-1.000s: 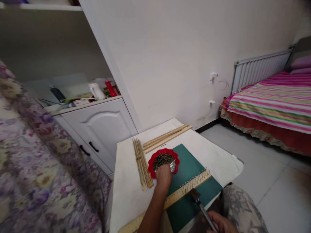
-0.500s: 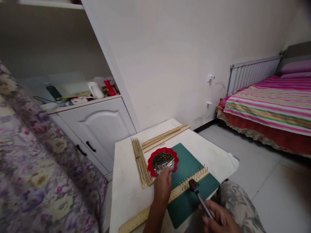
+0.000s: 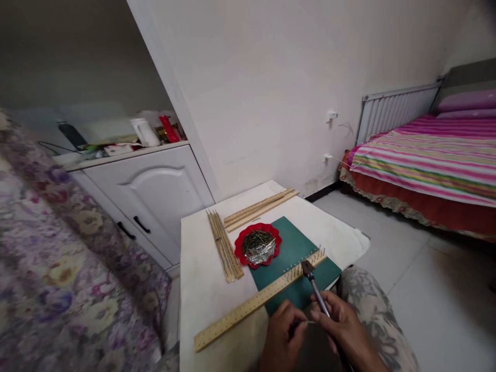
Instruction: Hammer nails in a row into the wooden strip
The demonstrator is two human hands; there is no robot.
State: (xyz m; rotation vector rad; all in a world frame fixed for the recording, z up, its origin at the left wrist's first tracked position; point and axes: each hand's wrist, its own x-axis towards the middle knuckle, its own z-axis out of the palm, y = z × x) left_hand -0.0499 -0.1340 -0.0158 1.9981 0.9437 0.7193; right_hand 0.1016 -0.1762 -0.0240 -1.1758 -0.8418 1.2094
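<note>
My right hand (image 3: 344,325) is wrapped round the shaft of a hammer (image 3: 318,295), whose dark head is over the wooden strip. Close beside it, my left hand (image 3: 285,330) is closed on a thin, shiny nail (image 3: 311,322) that points toward the right fingers. The long wooden strip (image 3: 236,321) has rows of holes and lies slantwise across a green mat (image 3: 287,232). Several nails (image 3: 298,267) stand up from its right part. Beyond the hands, a red scalloped bowl (image 3: 239,240) holds a heap of loose nails (image 3: 259,247).
Nail-studded wooden strips (image 3: 223,248) lie left of the bowl, and more strips (image 3: 259,209) lie behind it on the white-covered table (image 3: 194,299). A floral curtain (image 3: 77,268) hangs at left before a white cabinet (image 3: 155,201). A striped bed (image 3: 426,160) stands at right.
My left hand has come back from the bowl toward me and now has a nail beside my right hand. The hammer stays in my right hand. The whole view has shifted slightly.
</note>
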